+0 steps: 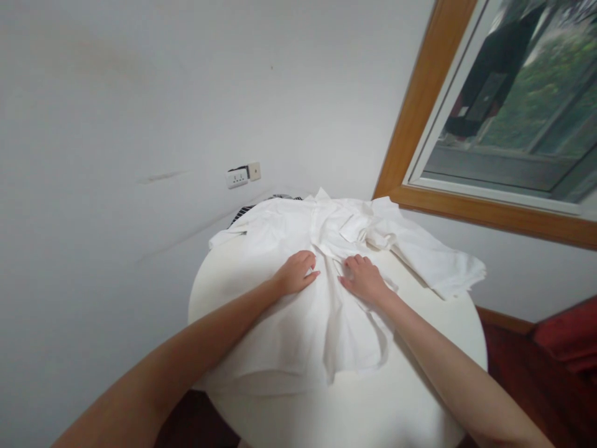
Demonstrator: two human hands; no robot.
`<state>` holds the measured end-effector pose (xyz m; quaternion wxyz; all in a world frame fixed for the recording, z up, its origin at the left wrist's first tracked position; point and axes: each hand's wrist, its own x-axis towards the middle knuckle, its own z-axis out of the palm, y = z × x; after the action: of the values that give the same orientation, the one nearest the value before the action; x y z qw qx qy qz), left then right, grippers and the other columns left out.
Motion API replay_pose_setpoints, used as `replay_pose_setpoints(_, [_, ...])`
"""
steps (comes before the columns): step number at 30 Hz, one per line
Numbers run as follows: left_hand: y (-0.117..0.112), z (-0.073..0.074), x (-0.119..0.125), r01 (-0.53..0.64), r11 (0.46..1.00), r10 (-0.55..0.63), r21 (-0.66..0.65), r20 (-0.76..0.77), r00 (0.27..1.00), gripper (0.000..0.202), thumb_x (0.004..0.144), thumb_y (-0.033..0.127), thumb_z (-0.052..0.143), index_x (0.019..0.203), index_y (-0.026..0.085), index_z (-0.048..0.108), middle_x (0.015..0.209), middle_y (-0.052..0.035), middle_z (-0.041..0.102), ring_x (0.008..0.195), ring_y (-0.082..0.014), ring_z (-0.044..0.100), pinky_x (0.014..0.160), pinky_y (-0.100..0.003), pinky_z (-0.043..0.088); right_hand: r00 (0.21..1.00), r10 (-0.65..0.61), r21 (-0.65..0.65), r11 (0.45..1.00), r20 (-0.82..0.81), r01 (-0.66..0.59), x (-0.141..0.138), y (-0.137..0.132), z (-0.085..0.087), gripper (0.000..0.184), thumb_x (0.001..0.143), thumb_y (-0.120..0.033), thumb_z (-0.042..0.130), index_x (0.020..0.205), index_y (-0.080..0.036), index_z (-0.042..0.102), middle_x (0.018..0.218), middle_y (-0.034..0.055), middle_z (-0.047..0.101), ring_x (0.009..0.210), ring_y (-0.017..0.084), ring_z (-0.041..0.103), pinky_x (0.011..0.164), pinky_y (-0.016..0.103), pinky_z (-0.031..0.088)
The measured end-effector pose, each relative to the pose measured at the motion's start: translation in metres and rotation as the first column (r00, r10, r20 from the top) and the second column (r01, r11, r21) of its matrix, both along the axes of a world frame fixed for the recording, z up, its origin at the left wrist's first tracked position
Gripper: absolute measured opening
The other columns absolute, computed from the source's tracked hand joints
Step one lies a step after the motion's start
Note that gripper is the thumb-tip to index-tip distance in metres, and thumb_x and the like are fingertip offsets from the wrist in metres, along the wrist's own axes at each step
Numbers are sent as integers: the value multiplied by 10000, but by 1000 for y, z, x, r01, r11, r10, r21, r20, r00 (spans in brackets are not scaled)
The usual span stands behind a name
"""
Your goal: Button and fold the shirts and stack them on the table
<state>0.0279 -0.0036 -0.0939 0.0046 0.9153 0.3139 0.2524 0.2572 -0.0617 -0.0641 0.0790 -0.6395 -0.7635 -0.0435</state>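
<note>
A white long-sleeved shirt (280, 348) lies spread over a round table, its collar end toward the wall and its hem toward me. Near the shirt's middle, my left hand (297, 274) rests with curled fingers, a bit of cloth showing between thumb and fingers. Just across from it, my right hand (364, 280) is bent over the cloth in the same way, closed on the shirt. Lengthwise folds run down the fabric between both hands. One sleeve (429, 258) stretches out to the right; the left part of the shirt lies flatter. My fingertips are partly hidden in the cloth.
The round white table (459, 336) stands against a white wall (140, 124) with a socket (237, 178). Dark striped cloth (242, 213) shows behind the shirt. A wood-framed window (396, 155) is at the right, with red fabric (569, 330) below it.
</note>
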Motion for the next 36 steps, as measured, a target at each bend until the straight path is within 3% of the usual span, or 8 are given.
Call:
replay_pose_setpoints(4, [-13, 1, 24, -80, 997, 81, -23, 47, 996, 167, 875, 337, 501, 934, 183, 526, 1097, -107, 546, 1082, -230, 491, 939, -370, 414, 998, 0, -51, 999, 69, 4, 13, -2, 6, 212, 898, -311, 488, 1053, -212, 593, 1120, 107, 569, 1048, 261, 494, 751, 317, 426])
replay_pose_setpoints(7, [-14, 4, 31, -87, 995, 91, -52, 82, 992, 196, 884, 359, 496, 941, 183, 560, 1033, -90, 552, 1008, -214, 511, 908, -361, 422, 993, -23, -42, 999, 115, 28, 23, -3, 10, 200, 892, -246, 468, 1014, -199, 620, 1081, 112, 590, 1013, 257, 516, 715, 304, 426])
replay_pose_setpoints(12, [-4, 16, 10, 57, 992, -53, -110, 44, 998, 249, 891, 409, 505, 864, 206, 647, 964, -61, 577, 946, -184, 532, 900, -331, 402, 988, -12, -32, 999, 153, 17, 26, -5, 13, 213, 872, -221, 466, 983, -181, 643, 1030, 117, 629, 983, 249, 547, 717, 302, 424])
replay_pose_setpoints(18, [-1, 21, -10, 84, 972, -79, -221, 32, 996, 308, 869, 411, 536, 1119, 233, 557, 943, -23, 609, 816, -153, 557, 795, -292, 415, 982, -14, -41, 999, 188, 22, 26, -4, 15, 228, 849, -181, 447, 930, -159, 658, 939, 110, 673, 915, 237, 599, 681, 289, 399])
replay_pose_setpoints(22, [0, 16, -10, 97, 973, -100, -209, -6, 995, 260, 819, 427, 593, 965, 217, 547, 915, -20, 608, 882, -180, 548, 826, -306, 396, 985, -34, -31, 999, 168, 40, 33, -3, 20, 212, 846, -190, 461, 905, -163, 663, 917, 109, 687, 893, 230, 616, 681, 280, 381])
replay_pose_setpoints(25, [3, 13, -11, 76, 971, -80, -229, -9, 997, 285, 785, 439, 628, 922, 209, 531, 897, -18, 597, 858, -175, 544, 800, -297, 400, 996, -26, 78, 997, 83, 19, 34, -6, 28, 200, 865, -217, 449, 874, -170, 643, 914, 97, 683, 880, 215, 611, 698, 271, 372])
replay_pose_setpoints(31, [7, 11, -12, 74, 968, -80, -238, -15, 997, 207, 826, 359, 581, 975, 216, 577, 903, -18, 612, 870, -166, 549, 822, -290, 399, 977, 145, 221, 969, -159, -108, 22, -22, 43, 181, 859, -235, 430, 873, -173, 599, 882, 75, 657, 838, 204, 580, 725, 275, 364])
replay_pose_setpoints(36, [7, 10, -10, 69, 973, -74, -219, -14, 997, 154, 858, 313, 533, 900, 213, 642, 894, -27, 640, 880, -161, 555, 837, -282, 397, 850, 406, 127, 914, -337, -386, 12, -33, 48, 114, 782, -192, 449, 757, -185, 559, 745, 27, 587, 771, 182, 532, 743, 281, 359])
